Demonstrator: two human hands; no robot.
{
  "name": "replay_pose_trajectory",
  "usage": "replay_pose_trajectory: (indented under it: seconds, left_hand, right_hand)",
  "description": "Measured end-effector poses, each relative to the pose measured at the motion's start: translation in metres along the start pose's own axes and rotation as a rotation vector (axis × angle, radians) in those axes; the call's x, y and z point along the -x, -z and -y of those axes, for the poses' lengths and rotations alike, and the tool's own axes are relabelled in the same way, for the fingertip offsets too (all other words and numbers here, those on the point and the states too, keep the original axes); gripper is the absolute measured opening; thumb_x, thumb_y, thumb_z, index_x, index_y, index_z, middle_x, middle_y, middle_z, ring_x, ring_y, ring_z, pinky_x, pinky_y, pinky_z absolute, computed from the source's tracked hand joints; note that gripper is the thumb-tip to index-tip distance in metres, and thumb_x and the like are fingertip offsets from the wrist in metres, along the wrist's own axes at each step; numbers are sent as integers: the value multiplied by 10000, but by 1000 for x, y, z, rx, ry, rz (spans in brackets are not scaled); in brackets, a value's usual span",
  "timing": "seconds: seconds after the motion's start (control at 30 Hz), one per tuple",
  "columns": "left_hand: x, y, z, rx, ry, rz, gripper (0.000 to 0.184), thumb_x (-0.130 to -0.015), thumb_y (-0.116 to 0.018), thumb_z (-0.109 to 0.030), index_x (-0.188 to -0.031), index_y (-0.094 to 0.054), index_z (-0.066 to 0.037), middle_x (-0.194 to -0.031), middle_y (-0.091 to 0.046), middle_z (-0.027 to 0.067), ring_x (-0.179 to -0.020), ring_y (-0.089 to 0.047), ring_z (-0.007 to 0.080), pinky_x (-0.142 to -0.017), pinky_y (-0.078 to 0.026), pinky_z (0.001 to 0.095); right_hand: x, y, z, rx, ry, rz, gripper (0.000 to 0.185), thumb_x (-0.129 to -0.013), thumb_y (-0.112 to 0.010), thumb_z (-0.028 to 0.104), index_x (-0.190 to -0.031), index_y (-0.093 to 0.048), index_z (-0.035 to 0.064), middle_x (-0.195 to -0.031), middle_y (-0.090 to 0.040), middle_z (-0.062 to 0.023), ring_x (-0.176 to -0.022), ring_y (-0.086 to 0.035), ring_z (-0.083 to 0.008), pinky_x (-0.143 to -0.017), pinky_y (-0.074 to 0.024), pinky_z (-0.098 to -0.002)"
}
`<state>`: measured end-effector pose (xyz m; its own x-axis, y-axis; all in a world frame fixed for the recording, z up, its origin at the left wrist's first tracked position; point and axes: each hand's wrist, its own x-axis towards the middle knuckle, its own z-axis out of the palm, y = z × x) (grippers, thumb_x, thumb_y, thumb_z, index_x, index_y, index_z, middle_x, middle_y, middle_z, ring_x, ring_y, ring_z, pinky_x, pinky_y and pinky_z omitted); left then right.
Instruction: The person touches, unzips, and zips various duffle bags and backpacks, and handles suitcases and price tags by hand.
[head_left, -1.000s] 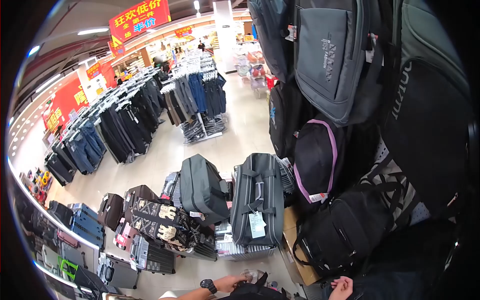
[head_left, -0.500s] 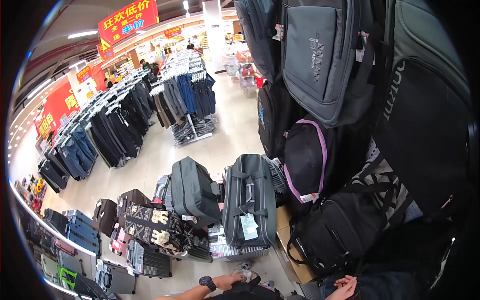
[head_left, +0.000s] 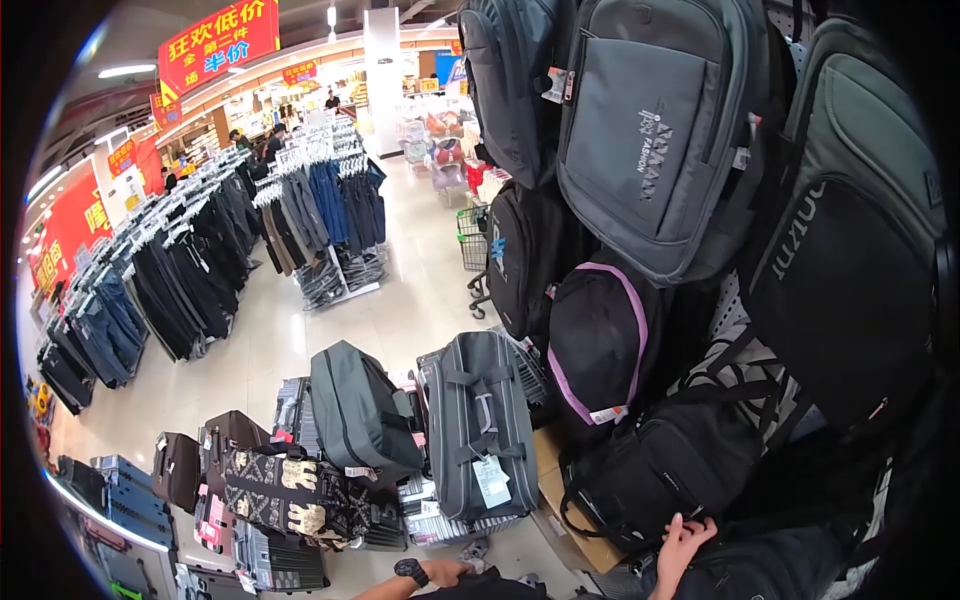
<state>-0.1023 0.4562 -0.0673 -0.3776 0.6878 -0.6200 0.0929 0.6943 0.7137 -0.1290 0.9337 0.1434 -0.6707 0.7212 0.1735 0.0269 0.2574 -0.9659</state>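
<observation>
My right hand [head_left: 682, 548] is at the lower edge of a black backpack [head_left: 665, 470] on the right, its fingers apart and nothing in them; the fingertips seem to touch the fabric. Just under that hand lies a dark navy bag [head_left: 740, 570]. At the bottom centre, my left hand [head_left: 446, 572], with a black watch on the wrist, is held in front of my body above the floor; its fingers are mostly hidden. Ahead of it, a grey duffel bag [head_left: 470, 400] with a paper tag rests on stacked goods.
A grey-green travel bag [head_left: 360, 415] and an elephant-print bag [head_left: 290, 495] lie left of the duffel. Grey backpacks [head_left: 640, 140] hang at upper right, with a purple-trimmed black bag [head_left: 590, 340] below. Racks of trousers [head_left: 190, 270] and a shopping cart [head_left: 473, 240] stand further back.
My right hand has risen from the bottom edge to the black backpack, its fingers spreading. My left hand has shifted slightly left and down. The view has turned a little to the right.
</observation>
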Motion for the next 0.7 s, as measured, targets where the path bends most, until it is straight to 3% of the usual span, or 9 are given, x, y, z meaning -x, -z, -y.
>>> replay_pose_trajectory:
  seconds: [0.03,0.13,0.27,0.33,0.47,0.53,0.63,0.7]
  left_hand:
    - [4,3,0,-23,36,29,580,-908,-546,-71,-1480,-531,26,-1430,-625,273,-1341,-593,398,-1134,-453,455]
    - [10,7,14,-10,-60,-2,589,-931,-529,-86,-1502,-498,55,-1489,-586,270,-1399,-551,385,-1175,-421,445]
    - [18,8,29,98,-57,-28,619,-930,-510,-65,-1538,-470,41,-1514,-573,249,-1422,-525,387,-1199,-395,439]
    - [33,18,23,342,-117,2,574,-912,-465,-91,-1477,-538,-21,-1444,-616,269,-1386,-553,409,-1158,-421,460]
    - [28,4,51,502,-141,-5,575,-916,-458,-88,-1481,-534,-14,-1449,-607,266,-1403,-532,390,-1175,-398,440]
    - [15,-8,72,435,-170,-64,501,-937,-486,-47,-1432,-550,-5,-1318,-656,200,-1197,-600,321,-1008,-474,408]
    - [23,0,64,186,-88,-103,395,-947,-507,-69,-1328,-568,14,-1252,-662,205,-1127,-613,307,-940,-482,428]
    - [34,9,60,211,-105,-145,353,-951,-547,-94,-1281,-582,24,-1201,-676,205,-1075,-626,298,-893,-482,436]
  right_hand:
    - [-3,-13,-5,112,116,-59,615,-1062,-685,223,-1479,-273,37,-938,-584,-91,-774,-651,-177,-688,-537,-305]
    - [-15,-28,-11,241,126,-170,604,-1055,-697,233,-1446,-292,13,-918,-576,-117,-740,-648,-193,-692,-547,-329]
    - [-20,-35,2,226,95,-359,446,-1066,-679,309,-1284,-430,10,-856,-634,-155,-722,-659,-223,-635,-580,-349]
    - [-26,-28,-4,298,91,-386,372,-1069,-677,315,-1170,-480,17,-850,-638,-151,-691,-621,-209,-609,-555,-340]
    - [-24,-30,0,301,104,-374,322,-1083,-661,292,-1093,-496,17,-790,-607,-113,-657,-592,-179,-586,-507,-328]
    - [-13,-23,11,382,128,-323,263,-1083,-641,234,-1075,-503,10,-787,-608,-110,-647,-579,-180,-606,-504,-329]
    - [4,-7,21,458,193,-247,78,-1020,-563,7,-1093,-574,-19,-821,-646,-130,-713,-623,-206,-667,-514,-350]
    - [11,1,28,522,315,-269,57,-1033,-586,33,-1045,-588,-23,-789,-615,-80,-667,-588,-169,-629,-474,-335]
